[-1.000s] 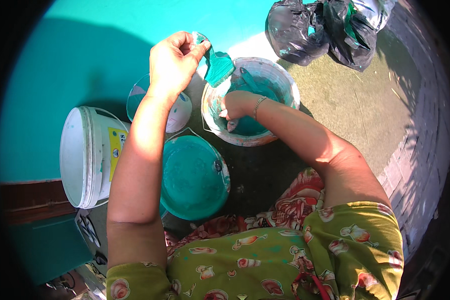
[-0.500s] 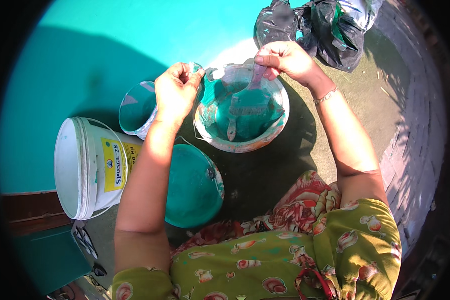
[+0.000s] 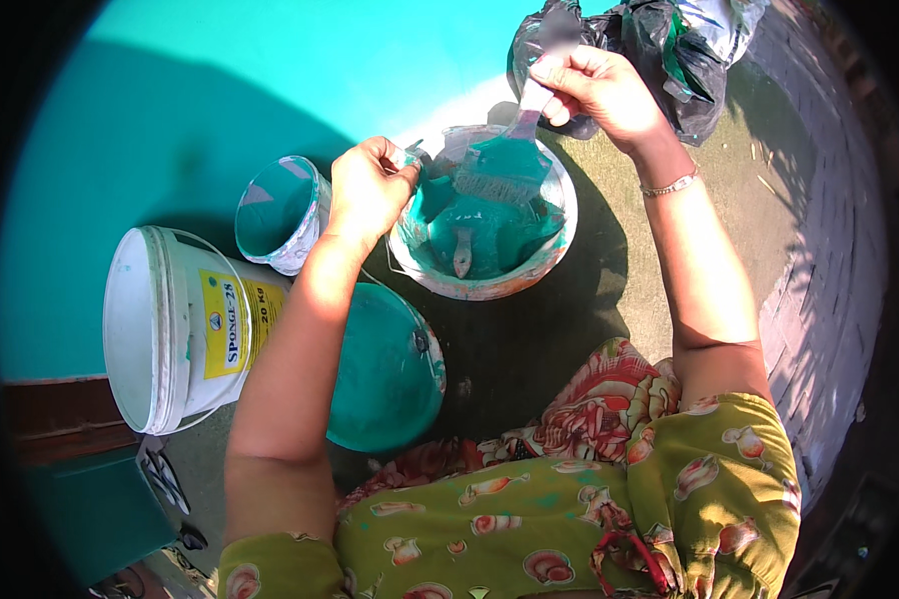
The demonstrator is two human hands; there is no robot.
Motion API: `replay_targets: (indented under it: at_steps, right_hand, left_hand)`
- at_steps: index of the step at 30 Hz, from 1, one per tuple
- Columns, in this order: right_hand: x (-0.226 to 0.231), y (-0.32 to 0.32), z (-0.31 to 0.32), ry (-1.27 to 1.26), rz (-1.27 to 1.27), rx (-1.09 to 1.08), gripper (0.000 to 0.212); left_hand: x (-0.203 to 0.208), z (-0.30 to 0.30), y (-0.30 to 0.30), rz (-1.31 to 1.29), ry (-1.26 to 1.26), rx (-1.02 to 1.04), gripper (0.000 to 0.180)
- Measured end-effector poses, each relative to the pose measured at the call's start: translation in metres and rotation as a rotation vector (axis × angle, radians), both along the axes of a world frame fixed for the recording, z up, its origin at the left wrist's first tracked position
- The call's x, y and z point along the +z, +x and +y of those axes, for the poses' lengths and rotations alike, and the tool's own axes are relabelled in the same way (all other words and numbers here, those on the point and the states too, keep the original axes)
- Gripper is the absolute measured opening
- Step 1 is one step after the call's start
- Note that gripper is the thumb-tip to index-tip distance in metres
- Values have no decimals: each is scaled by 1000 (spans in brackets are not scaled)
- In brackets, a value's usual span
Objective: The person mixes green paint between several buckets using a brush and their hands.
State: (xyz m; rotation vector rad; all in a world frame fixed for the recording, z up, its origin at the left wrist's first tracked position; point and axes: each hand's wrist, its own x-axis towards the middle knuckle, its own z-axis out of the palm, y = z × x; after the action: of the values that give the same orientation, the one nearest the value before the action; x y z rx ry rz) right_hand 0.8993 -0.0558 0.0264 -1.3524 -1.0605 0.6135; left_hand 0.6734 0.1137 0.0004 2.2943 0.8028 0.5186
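Note:
My right hand [image 3: 604,100] pinches the handle of a wide paintbrush [image 3: 514,155], held tilted with its green-coated head down over a paint-smeared bucket [image 3: 489,290]. Green paint [image 3: 484,225] lies inside that bucket. A second, smaller handle [image 3: 462,255] shows in the paint, its other end hidden. At the bucket's left rim, my left hand [image 3: 375,190] closes its fingers on the edge of a thin, paint-coated sheet [image 3: 430,195] that looks like plastic and hangs down into the bucket.
Left of the bucket stand a small paint-stained pail [image 3: 285,215] and a tipped white bucket [image 3: 170,329] with a yellow label. A green round lid or pail [image 3: 385,369] lies nearer me. Black plastic bags [image 3: 674,75] sit at the back right. A turquoise wall [image 3: 170,120] rises behind; sandals [image 3: 165,479] lie lower left.
My right hand has moved up and slightly right, lifting the paintbrush away from the paint. My left hand has shifted a little right and nearer, still gripping the sheet.

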Motion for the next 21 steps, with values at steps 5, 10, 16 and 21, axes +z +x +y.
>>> replay_targets:
  at_steps: [5,10,16,21]
  right_hand:
    - [-53,-31,52,-256,-445,20,20]
    - [-79,-55,82,-474,-733,-263,30]
    - [-75,-120,62,-908,-1086,608,16]
    - [-124,-129,70,-909,-1060,506,25]
  left_hand:
    - [0,2,13,109,29,-92,12]
    - [-24,17,24,187,-26,-15,13]
    - [-27,24,30,213,8,17,17]
    - [-22,24,30,188,116,17,20]
